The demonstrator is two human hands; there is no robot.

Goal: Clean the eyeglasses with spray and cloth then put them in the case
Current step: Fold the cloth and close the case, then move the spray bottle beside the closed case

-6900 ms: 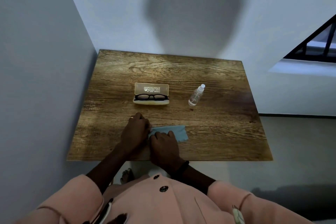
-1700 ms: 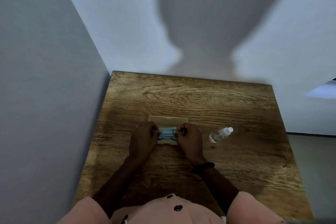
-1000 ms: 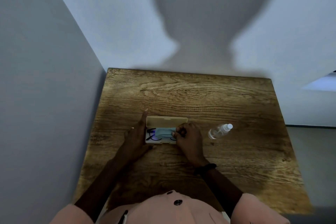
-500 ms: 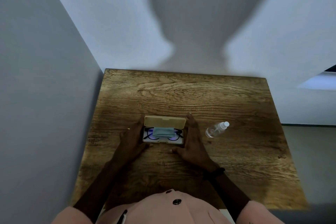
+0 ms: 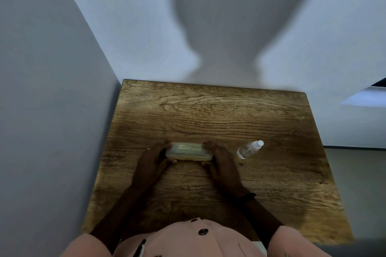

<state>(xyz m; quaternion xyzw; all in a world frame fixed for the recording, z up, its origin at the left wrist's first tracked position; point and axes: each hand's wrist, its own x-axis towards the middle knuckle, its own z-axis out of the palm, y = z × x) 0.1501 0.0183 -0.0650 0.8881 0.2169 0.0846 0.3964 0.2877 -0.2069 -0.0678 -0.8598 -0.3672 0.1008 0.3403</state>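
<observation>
Your left hand (image 5: 151, 159) and your right hand (image 5: 224, 162) each grip 1 short end of the eyeglass case (image 5: 189, 151). The case sits directly between your 2 palms, so the hold is even on both sides. On each hand the fingers curl over the far edge of the case and the thumb presses against the near edge. The middle of the lid is left uncovered.

The case lies flat on the wooden table (image 5: 208, 115), long side running left to right, with its lid down. It is pale yellow and slightly translucent, with light printed lettering on the far half of the lid. What is inside cannot be made out through the lid.

The clear spray bottle (image 5: 248, 149) lies on its side on the table just right of your right hand. It is not touching the hand, and its white cap points away from you and to the right.

You wear a dark wristband (image 5: 248, 196) on your right wrist, and your pink buttoned top (image 5: 198, 240) fills the bottom of the view. The table stands in a corner between 2 pale walls (image 5: 52, 89), and your shadow (image 5: 229, 16) falls on the far one.
</observation>
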